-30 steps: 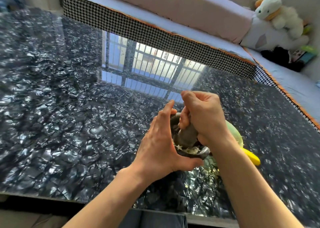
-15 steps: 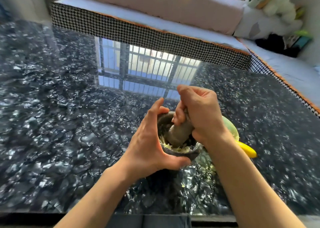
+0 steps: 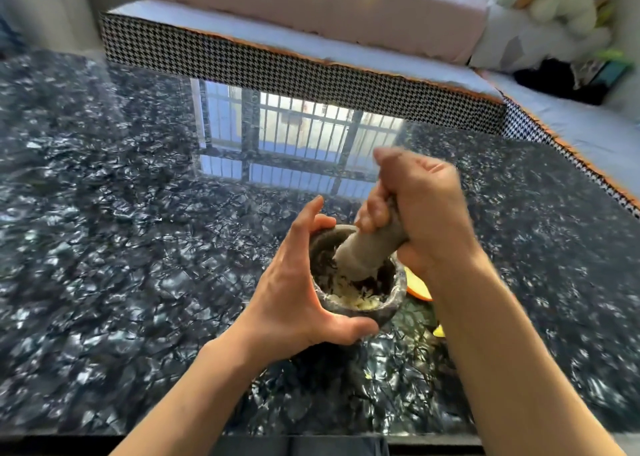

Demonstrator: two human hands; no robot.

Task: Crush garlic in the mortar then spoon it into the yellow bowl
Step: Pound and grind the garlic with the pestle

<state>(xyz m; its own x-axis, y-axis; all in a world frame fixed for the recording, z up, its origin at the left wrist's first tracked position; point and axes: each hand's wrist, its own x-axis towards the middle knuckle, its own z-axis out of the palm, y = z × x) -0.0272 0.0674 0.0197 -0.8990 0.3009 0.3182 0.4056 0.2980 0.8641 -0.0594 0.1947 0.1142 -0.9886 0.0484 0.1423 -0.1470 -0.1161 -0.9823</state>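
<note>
A grey stone mortar (image 3: pixel 394 299) stands on the dark glossy table (image 3: pixel 104 265), near its front edge. Pale crushed garlic (image 3: pixel 356 299) lies along its near inner wall. My left hand (image 3: pixel 294 296) grips the mortar's left side, thumb under the near rim and fingers over the far rim. My right hand (image 3: pixel 419 213) grips the top of the grey pestle (image 3: pixel 367 251), which leans left with its thick end down in the mortar. A yellow-orange sliver of the bowl (image 3: pixel 417 287) shows right of the mortar, mostly hidden by my right arm.
A bench with a houndstooth edge (image 3: pixel 294 71) runs along the table's far and right sides, bearing pink cushions and a white plush toy (image 3: pixel 543 2). A window's reflection shines on the table beyond my hands. A small yellow piece (image 3: pixel 439 331) peeks out beside my right forearm.
My right hand has risen and tilted the pestle further left inside the mortar. My left hand keeps its hold. The view has shifted, and my right arm now covers more of the bowl.
</note>
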